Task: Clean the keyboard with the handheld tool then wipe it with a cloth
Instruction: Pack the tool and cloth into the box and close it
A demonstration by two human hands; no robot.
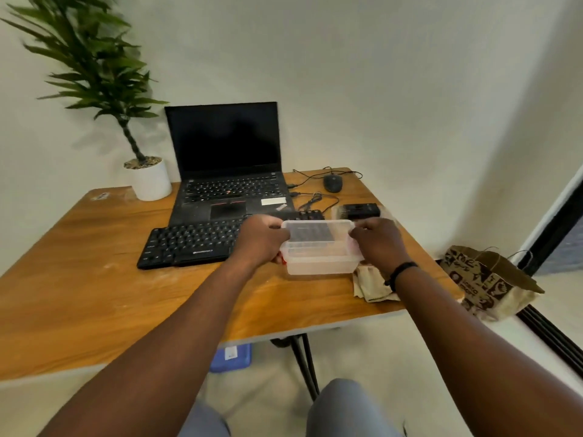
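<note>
Both grips clenched: left hand (260, 239), right hand (377, 242) grasping clear plastic container (320, 253) ends, over keyboard (192, 244).

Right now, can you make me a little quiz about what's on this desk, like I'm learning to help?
1. True or false: the laptop screen is dark.
2. What do the left hand and right hand grip together? A) the mouse B) the clear plastic box C) the plant pot
3. Fill in: the crumpled cloth lies on the table under the right ____.

Key: 1 true; 2 B; 3 wrist.
</note>
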